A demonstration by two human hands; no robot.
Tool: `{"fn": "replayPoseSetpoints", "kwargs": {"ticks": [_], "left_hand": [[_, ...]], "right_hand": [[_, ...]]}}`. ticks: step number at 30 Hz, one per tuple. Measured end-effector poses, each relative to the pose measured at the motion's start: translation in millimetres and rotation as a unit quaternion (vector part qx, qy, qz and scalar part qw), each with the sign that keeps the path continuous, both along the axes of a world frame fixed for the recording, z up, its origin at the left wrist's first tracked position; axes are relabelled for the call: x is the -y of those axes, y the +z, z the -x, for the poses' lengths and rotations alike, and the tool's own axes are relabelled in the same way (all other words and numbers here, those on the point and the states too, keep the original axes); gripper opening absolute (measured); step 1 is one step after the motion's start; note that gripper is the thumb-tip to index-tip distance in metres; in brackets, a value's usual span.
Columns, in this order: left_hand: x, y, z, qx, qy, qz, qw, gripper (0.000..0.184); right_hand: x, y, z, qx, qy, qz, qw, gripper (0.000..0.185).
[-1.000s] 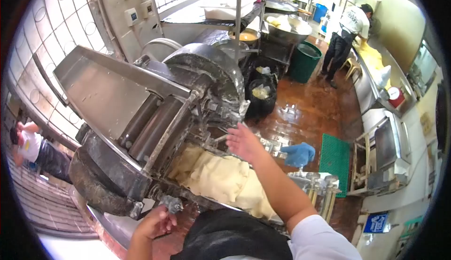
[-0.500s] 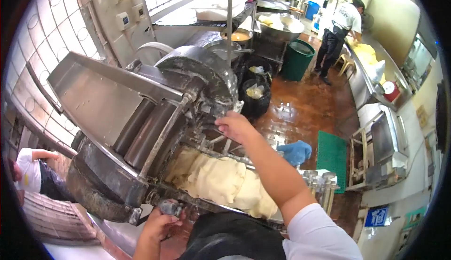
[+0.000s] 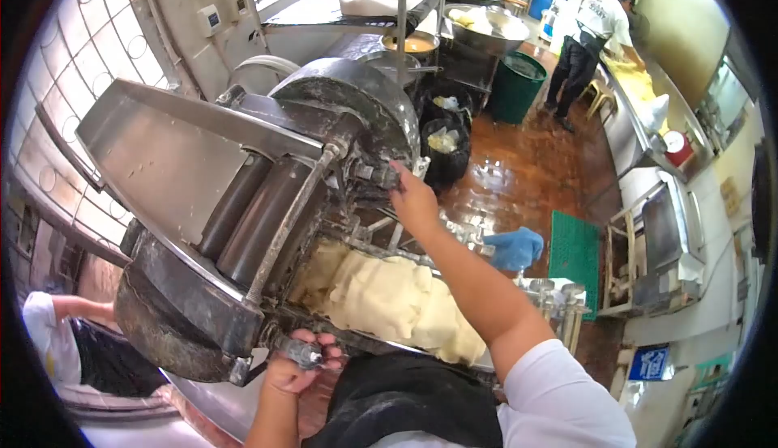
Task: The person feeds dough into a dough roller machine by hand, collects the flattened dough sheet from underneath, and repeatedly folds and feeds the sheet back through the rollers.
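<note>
A metal dough roller machine stands in front of me, with two dark rollers below a sloping steel chute. My left hand is closed around a grey adjusting knob on the near side. On the far side, my right hand grips the end of a matching adjusting knob, its fingers partly hidden behind the knob. Between my arms, a thick folded sheet of pale dough lies on the tray under the rollers.
A person bends over a steel counter at the back right, with yellow material on it. At lower left stands another person. Behind the machine are a green bin and black bin bags. A blue cloth hangs beyond the tray.
My right hand has shifted its hold on the far knob, which now shows more clearly. The fingers of my left hand have turned around the near knob. The view has shifted slightly.
</note>
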State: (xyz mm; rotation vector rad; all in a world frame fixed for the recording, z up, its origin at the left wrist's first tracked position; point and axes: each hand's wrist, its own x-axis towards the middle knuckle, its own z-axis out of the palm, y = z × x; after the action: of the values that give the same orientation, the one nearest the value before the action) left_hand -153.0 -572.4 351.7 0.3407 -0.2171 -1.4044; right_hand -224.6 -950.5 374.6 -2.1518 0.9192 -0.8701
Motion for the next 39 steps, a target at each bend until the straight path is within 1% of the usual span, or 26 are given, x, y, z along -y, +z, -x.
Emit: {"fn": "replayPoseSetpoints", "kwargs": {"ticks": [2, 5, 7, 8, 9, 10, 11, 12, 13, 14, 15, 17, 21, 23, 24, 25, 26, 27, 28, 29, 31, 33, 34, 36, 37, 39], "left_hand": [[0.8, 14.6, 3.2, -0.030, -0.001, -0.031, 0.999, 0.066], [-1.3, 23.4, 4.8, 0.007, 0.015, -0.121, 0.993, 0.072], [-7.7, 1.7, -2.2, 0.111, -0.052, -0.255, 0.959, 0.066], [-0.5, -0.3, 0.5, 0.113, -0.064, -0.378, 0.917, 0.062], [-0.4, -22.2, 3.8, 0.110, -0.070, -0.380, 0.916, 0.062], [-4.1, -59.4, 8.9, 0.288, -0.087, -0.380, 0.875, 0.059], [0.4, -71.2, 15.7, 0.456, -0.102, -0.364, 0.806, 0.055], [8.0, -84.1, 25.2, 0.514, -0.099, -0.368, 0.768, 0.053], [24.0, -81.9, 32.9, 0.511, -0.108, -0.368, 0.769, 0.053], [42.1, -77.5, 37.1, 0.578, -0.125, -0.352, 0.725, 0.056], [58.3, -74.0, 39.2, 0.642, -0.140, -0.333, 0.676, 0.060], [87.1, -77.9, 43.7, 0.678, -0.094, -0.324, 0.653, 0.061], [118.2, -119.6, 26.5, 0.743, 0.039, -0.290, 0.602, 0.066], [125.4, -149.3, 15.6, 0.746, 0.057, -0.303, 0.590, 0.071], [128.5, -163.7, 8.1, 0.746, 0.082, -0.321, 0.578, 0.076], [131.2, -178.3, -3.0, 0.746, 0.078, -0.317, 0.580, 0.076], [133.0, -192.1, -16.1, 0.724, 0.088, -0.375, 0.572, 0.076], [135.4, -193.5, -22.8, 0.698, 0.097, -0.434, 0.561, 0.076], [135.8, -195.1, -27.7, 0.696, 0.094, -0.435, 0.563, 0.076], [139.7, -182.8, -32.2, 0.666, 0.069, -0.485, 0.563, 0.082], [142.1, -172.5, -33.9, 0.632, 0.043, -0.532, 0.563, 0.089], [143.0, -172.7, -32.3, 0.641, 0.017, -0.545, 0.540, 0.092], [143.3, -177.4, -32.7, 0.639, 0.017, -0.546, 0.541, 0.092], [142.8, -183.5, -33.6, 0.673, 0.000, -0.553, 0.491, 0.088], [141.8, -185.7, -34.5, 0.672, 0.000, -0.554, 0.491, 0.088], [147.9, -169.0, -34.9, 0.625, 0.034, -0.568, 0.535, 0.073]], "right_hand": [[-0.1, -3.1, 1.8, 0.013, -0.002, 0.016, 1.000, 0.051], [-5.5, -13.2, 16.2, 0.037, 0.000, 0.041, 0.998, 0.047], [-12.2, -23.9, 33.0, 0.141, -0.031, -0.123, 0.982, 0.046], [-11.6, -48.8, 46.4, 0.201, -0.006, -0.139, 0.970, 0.044], [-15.3, -64.5, 65.8, 0.147, -0.028, -0.173, 0.973, 0.041], [-22.5, -80.2, 88.1, 0.093, -0.049, -0.207, 0.973, 0.038], [-31.6, -101.2, 111.8, 0.053, -0.049, -0.271, 0.960, 0.039], [-42.4, -121.5, 134.5, 0.014, -0.050, -0.334, 0.941, 0.040], [-50.2, -150.2, 154.6, -0.084, -0.050, -0.360, 0.928, 0.043], [-62.0, -157.3, 163.3, -0.179, -0.048, -0.384, 0.905, 0.046], [-78.7, -163.6, 173.1, -0.113, -0.069, -0.489, 0.862, 0.053], [-104.0, -154.1, 166.5, -0.059, -0.095, -0.561, 0.820, 0.056], [-122.9, -158.5, 142.6, -0.021, -0.147, -0.581, 0.800, 0.055], [-121.8, -157.3, 134.8, 0.064, -0.208, -0.668, 0.712, 0.047], [-120.1, -158.2, 131.4, 0.066, -0.214, -0.667, 0.710, 0.047], [-117.8, -160.2, 127.8, 0.052, -0.151, -0.696, 0.700, 0.046], [-116.9, -163.1, 124.0, 0.035, -0.086, -0.721, 0.686, 0.045], [-121.5, -167.8, 119.2, 0.034, -0.090, -0.722, 0.685, 0.045], [-129.0, -172.6, 114.2, -0.045, -0.091, -0.576, 0.811, 0.043], [-133.5, -176.0, 112.4, -0.122, -0.085, -0.405, 0.902, 0.041], [-130.8, -171.0, 113.0, -0.170, -0.069, -0.346, 0.920, 0.038], [-129.4, -171.7, 114.4, -0.237, -0.070, -0.193, 0.950, 0.033], [-128.1, -171.8, 115.9, -0.239, -0.068, -0.192, 0.949, 0.033], [-127.5, -169.2, 119.2, -0.177, -0.087, -0.313, 0.929, 0.031], [-127.7, -171.2, 119.7, -0.178, -0.086, -0.313, 0.929, 0.031], [-127.1, -176.2, 119.0, -0.128, -0.113, -0.330, 0.928, 0.027]]}}
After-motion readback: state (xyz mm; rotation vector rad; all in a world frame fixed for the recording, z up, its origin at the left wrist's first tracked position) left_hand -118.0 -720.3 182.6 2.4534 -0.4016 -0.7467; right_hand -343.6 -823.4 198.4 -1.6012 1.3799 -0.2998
